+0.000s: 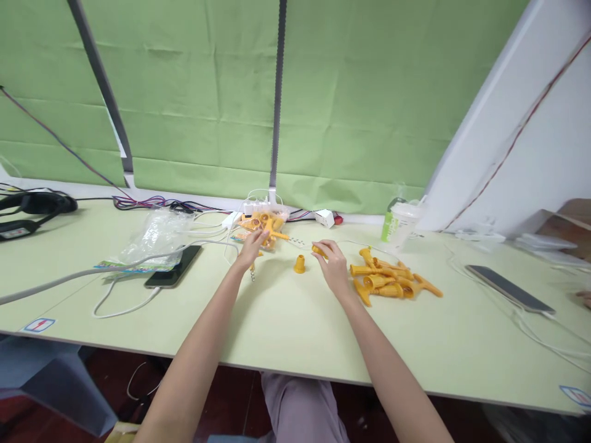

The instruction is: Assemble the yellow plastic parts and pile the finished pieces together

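Left hand: The left hand [253, 246] is near the middle of the frame. Its fingers pinch a yellow twisty tool [277, 234].
Twisty tool: It is just left of the frame's middle. Its curly metal end points right, toward the other hand.
Right hand: The right hand [333, 264] is a bit right of the middle. Its fingers hold a small yellow piece [318, 250], partly hidden by them.
Yellow cup piece: One yellow cup piece [300, 265] stands on the table between the two hands, wide end down.
Second curly screw: Another curly screw [252, 272] shows just under the left hand. I cannot tell if the hand touches it.
Yellow pile: A heap of yellow parts [388, 280] lies right of the middle, near the right hand.
Bag of parts: A clear bag with yellow parts [263, 220] sits behind the left hand.
Left side: A crinkly clear bag [157, 237] lies partly over a dark phone [180, 267]. Black headphones [37, 206] are at the left edge.
Right side: A white cup [402, 224] stands behind the pile. Another phone [510, 289] lies farther right.
Table: The pale green table [295, 332] goes across the frame.
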Demonstrator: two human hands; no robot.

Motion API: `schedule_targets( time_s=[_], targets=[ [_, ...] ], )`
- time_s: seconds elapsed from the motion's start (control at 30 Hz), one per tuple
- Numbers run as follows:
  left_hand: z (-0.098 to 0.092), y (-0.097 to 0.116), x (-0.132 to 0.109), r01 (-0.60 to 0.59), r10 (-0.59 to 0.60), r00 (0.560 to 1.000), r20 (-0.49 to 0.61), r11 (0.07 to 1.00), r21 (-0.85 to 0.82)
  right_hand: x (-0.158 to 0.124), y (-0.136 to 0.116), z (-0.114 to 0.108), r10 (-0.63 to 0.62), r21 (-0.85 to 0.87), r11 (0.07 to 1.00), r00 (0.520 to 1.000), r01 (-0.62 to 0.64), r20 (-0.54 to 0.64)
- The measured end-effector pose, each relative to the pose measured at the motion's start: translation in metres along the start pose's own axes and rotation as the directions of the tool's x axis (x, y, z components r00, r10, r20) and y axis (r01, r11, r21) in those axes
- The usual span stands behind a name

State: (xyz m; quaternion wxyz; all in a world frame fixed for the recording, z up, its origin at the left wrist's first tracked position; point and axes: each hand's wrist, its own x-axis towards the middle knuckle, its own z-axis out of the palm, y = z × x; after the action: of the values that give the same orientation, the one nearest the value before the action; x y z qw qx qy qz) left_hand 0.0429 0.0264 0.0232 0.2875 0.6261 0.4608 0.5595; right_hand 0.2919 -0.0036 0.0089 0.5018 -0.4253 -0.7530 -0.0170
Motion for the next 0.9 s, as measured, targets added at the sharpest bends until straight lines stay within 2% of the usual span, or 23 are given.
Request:
schedule_targets(
  time_s=[0.13, 0.23, 0.33, 0.43, 0.57, 0.7, 0.9],
  targets=[
    [-0.027, -0.008, 0.008, 0.103, -0.143, 0.978, -0.150, 0.964, -0.246, 0.002, 0.017, 0.005, 0.160, 0.170, 0.974, 0.987, -0.152, -0.033],
    [-0.051, -0.016, 0.008, 0.132, -0.199, 0.961, -0.192, 0.940, -0.315, 0.000, 0.027, 0.011, 0.295, 0.225, 0.927, 0.954, -0.300, 0.056],
    [-0.069, -0.027, 0.002, 0.214, -0.288, 0.929, -0.232, 0.931, -0.297, -0.006, 0.031, 0.014, 0.360, 0.183, 0.904, 0.920, -0.385, 0.159],
    [-0.076, -0.037, -0.002, 0.329, -0.359, 0.900, -0.246, 0.932, -0.153, -0.010, 0.033, 0.016, 0.341, 0.156, 0.915, 0.920, -0.371, 0.192],
    [-0.076, -0.045, -0.003, 0.386, -0.363, 0.920, -0.144, 0.902, 0.192, -0.011, 0.034, 0.018, 0.362, 0.110, 0.915, 0.909, -0.389, 0.206],
    [-0.082, -0.049, -0.003, 0.427, -0.366, 0.903, -0.227, 0.693, 0.580, -0.012, 0.032, 0.018, 0.397, 0.065, 0.907, 0.895, -0.416, 0.203],
    [-0.088, -0.056, -0.007, 0.454, -0.421, 0.860, -0.287, 0.378, 0.807, -0.013, 0.033, 0.014, 0.431, 0.040, 0.891, 0.870, -0.452, 0.239]
  ],
)
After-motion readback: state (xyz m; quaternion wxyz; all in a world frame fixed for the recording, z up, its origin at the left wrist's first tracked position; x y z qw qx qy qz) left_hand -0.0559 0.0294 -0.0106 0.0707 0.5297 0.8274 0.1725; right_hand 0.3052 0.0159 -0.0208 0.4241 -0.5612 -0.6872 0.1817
